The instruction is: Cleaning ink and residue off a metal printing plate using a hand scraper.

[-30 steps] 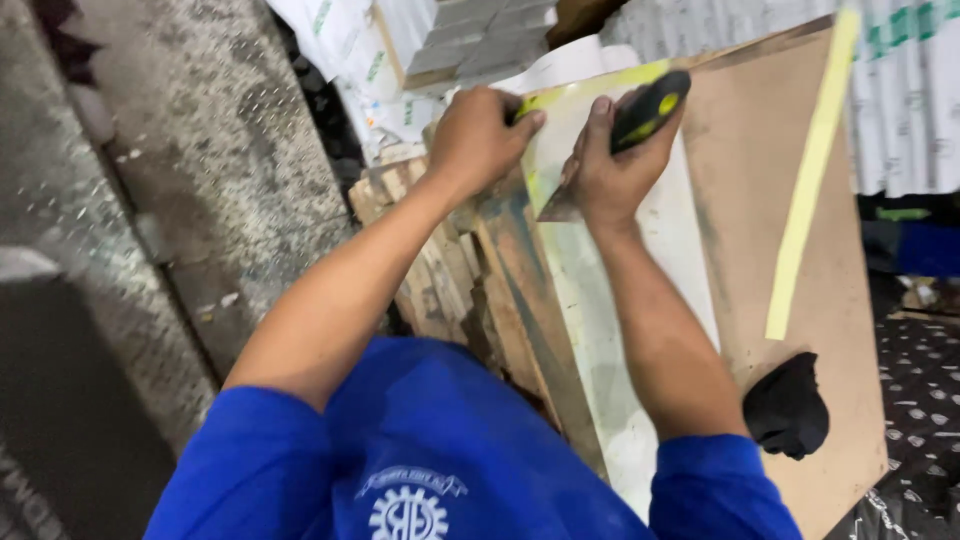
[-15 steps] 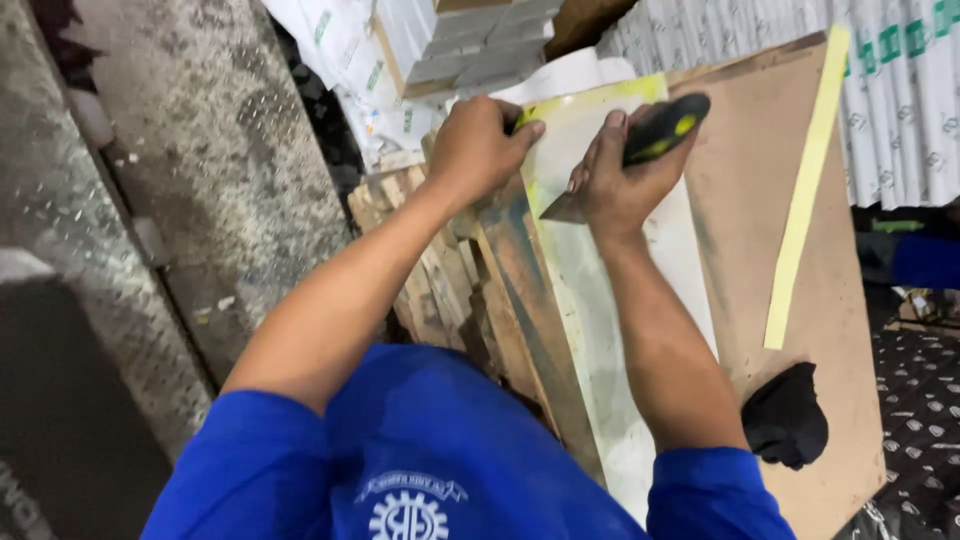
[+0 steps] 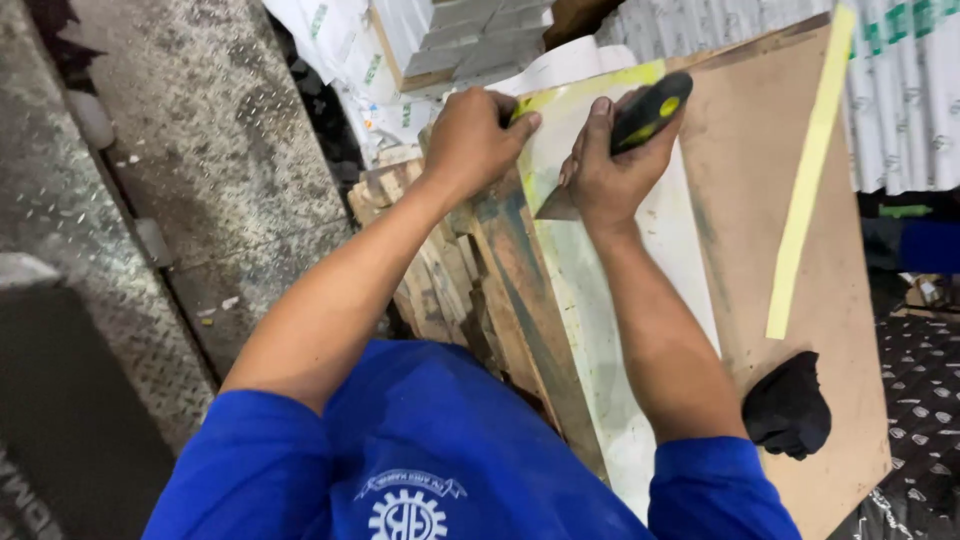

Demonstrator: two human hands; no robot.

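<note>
Head view looks down on the right hand (image 3: 612,165), fist wrapped around a black scraper with yellow handle inlays (image 3: 640,118), its metal blade low on the long pale, paint-smeared panel (image 3: 600,300). Left hand (image 3: 475,140) pinches that panel's yellow-stained left edge near the top corner. Bare brown hardboard sheet (image 3: 770,170) lies open to the right, bearing a loose yellow strip (image 3: 810,170) and crumpled black cloth (image 3: 787,405); stacked wooden slats (image 3: 440,270) crowd the left.

Dim overhead light, slight blur
</note>
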